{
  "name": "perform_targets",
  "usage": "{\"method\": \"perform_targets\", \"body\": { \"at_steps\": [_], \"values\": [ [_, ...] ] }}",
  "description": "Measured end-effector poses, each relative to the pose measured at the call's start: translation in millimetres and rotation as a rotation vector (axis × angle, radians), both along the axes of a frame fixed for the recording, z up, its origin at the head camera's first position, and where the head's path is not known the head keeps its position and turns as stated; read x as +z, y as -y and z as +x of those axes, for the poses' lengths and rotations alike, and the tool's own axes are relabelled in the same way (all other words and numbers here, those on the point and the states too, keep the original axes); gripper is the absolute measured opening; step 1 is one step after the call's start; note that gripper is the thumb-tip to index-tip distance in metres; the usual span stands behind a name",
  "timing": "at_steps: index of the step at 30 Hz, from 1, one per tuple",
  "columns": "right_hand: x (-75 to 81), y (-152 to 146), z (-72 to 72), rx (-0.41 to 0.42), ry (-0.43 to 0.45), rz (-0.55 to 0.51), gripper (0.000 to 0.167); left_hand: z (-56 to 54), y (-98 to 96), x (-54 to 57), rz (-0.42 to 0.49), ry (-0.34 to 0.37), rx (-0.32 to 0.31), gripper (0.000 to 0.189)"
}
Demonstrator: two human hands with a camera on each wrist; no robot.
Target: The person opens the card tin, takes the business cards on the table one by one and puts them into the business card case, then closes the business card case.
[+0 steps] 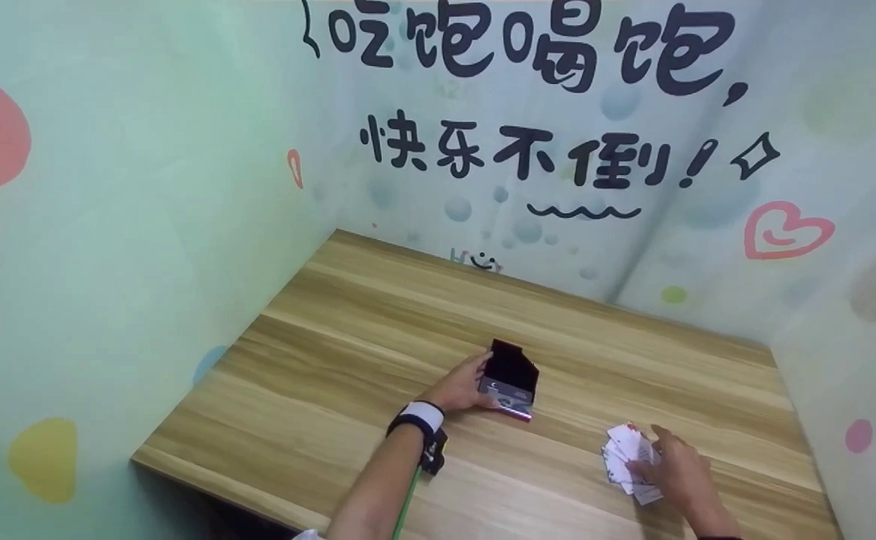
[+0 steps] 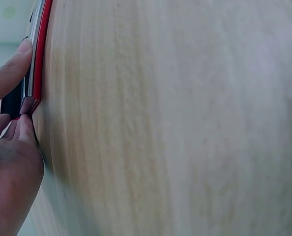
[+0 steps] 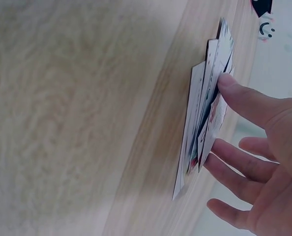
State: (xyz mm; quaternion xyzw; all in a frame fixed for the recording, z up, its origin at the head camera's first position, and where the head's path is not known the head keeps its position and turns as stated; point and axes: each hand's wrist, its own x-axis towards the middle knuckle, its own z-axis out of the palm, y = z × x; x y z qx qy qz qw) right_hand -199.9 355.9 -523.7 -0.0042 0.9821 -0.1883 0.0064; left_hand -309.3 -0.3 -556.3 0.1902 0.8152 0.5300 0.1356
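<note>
A small box point(image 1: 511, 401) stands at mid-table with its black-lined lid point(image 1: 511, 365) raised. It has a dark grey printed face, and its red edge shows in the left wrist view. My left hand point(image 1: 462, 386) grips its left side, the thumb on the front and the other fingers around the side and underneath. To the right, a loosely fanned pile of white printed playing cards point(image 1: 628, 459) lies on the table. My right hand point(image 3: 264, 157) touches it, thumb on the upper cards and fingertips along one edge, fingers spread and loosely bent.
The wood-grain table point(image 1: 318, 360) meets printed wall panels point(image 1: 145, 225) at the left, back and right. A white band with a black device point(image 1: 432, 452) and a green cable point(image 1: 406, 502) is on the left wrist.
</note>
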Motion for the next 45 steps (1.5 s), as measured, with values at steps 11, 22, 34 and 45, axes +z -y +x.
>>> {"method": "perform_targets", "body": {
  "at_steps": [11,22,34,45],
  "values": [
    [-1.9,8,4.6,0.043,-0.123,0.077,0.072,4.1,3.2,-7.4,0.097,0.005,-0.021,0.093],
    [10.1,14,1.1,0.059,-0.101,0.053,0.068,2.3,0.9,-2.5,0.119,0.019,-0.027,0.094],
    [16.9,42,-9.6,0.144,-0.293,0.139,0.055,1.9,1.6,-8.5,0.153,0.046,-0.031,0.094],
    [12.2,71,-22.6,0.174,-0.420,0.112,0.043,0.0,-1.8,-2.6,0.115,0.002,-0.032,0.094]
  ]
}}
